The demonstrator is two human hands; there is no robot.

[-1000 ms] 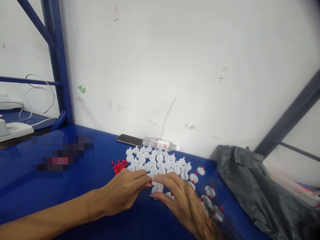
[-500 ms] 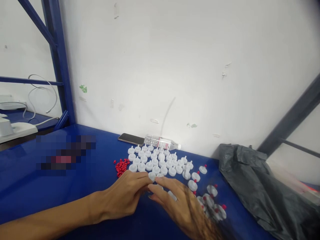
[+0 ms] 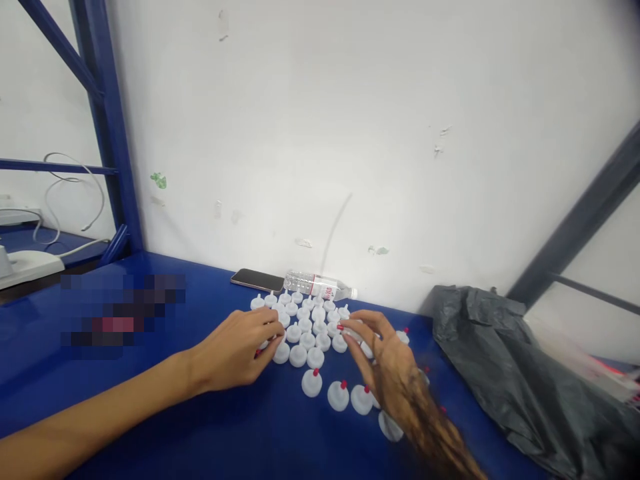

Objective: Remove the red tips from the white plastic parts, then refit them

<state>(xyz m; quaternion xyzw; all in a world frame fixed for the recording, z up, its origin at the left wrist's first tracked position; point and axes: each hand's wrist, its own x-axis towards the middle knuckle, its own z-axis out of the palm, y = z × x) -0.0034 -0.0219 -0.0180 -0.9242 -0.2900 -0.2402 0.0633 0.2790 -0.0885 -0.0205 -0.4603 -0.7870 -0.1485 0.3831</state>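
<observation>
Several white round caps [image 3: 306, 325] stand in rows on the blue table [image 3: 210, 427], near the wall. In front of them stand three caps with red tips [image 3: 339, 395], and another one [image 3: 390, 427] lies by my right wrist. My left hand [image 3: 239, 350] rests at the left edge of the rows with its fingers curled, covering the pile of small red pieces. What its fingertips hold is hidden. My right hand [image 3: 383, 353] reaches into the right side of the rows, thumb and fingers pinched round a white cap [image 3: 352, 333].
A phone [image 3: 257, 280] and a lying water bottle [image 3: 320, 287] are against the wall behind the caps. A crumpled black plastic bag [image 3: 500, 360] fills the table's right side. A blue frame post [image 3: 103, 127] and a white device with cable [image 3: 27, 265] are at the left.
My hands met over one cap in front of the rows, then parted. The left went back to the red pile, the right to the white caps. A red-tipped cap now stands where they met.
</observation>
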